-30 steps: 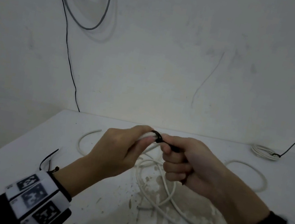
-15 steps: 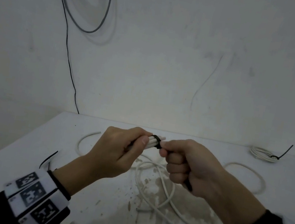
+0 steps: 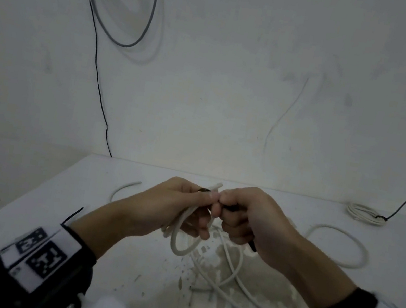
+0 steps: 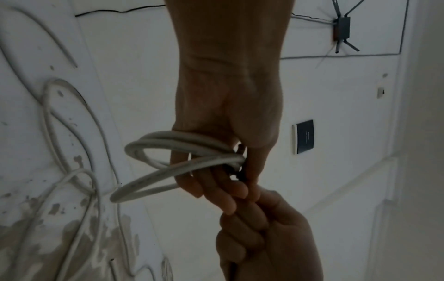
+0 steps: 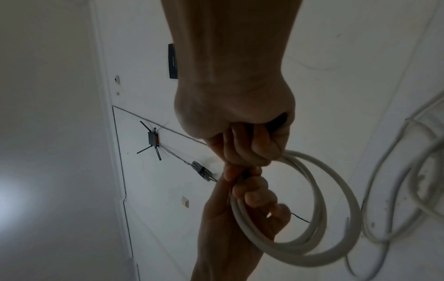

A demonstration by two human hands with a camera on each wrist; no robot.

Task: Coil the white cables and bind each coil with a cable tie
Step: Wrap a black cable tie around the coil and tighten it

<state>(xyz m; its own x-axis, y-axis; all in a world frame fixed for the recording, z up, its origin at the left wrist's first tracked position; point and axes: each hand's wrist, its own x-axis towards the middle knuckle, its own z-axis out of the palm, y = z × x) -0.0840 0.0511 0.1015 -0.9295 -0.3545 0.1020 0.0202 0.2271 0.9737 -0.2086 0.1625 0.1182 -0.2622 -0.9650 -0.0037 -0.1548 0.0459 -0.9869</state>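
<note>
My left hand (image 3: 188, 205) holds a small coil of white cable (image 3: 176, 241) above the table, and the loops hang below the fingers. A black cable tie (image 3: 203, 190) wraps the coil's top, where cable ends stick out. My right hand (image 3: 232, 212) is a fist against the left and grips the tie's tail, whose tip (image 3: 252, 246) pokes out below the palm. In the left wrist view the coil (image 4: 168, 152) fans out left of the tie (image 4: 238, 171). From the right wrist, the coil (image 5: 319, 209) loops under both hands.
A coil bound with a black tie (image 3: 363, 214) lies at the table's back right. Loose white cables lie right (image 3: 339, 246), left (image 3: 124, 186) and under my hands (image 3: 229, 279). A spare black tie (image 3: 73, 215) lies near my left forearm. The white table (image 3: 135, 277) is stained.
The hands have drawn together until they touch, and the visible stretch of tie between them has shortened. The coil now hangs in plain sight under my left hand.
</note>
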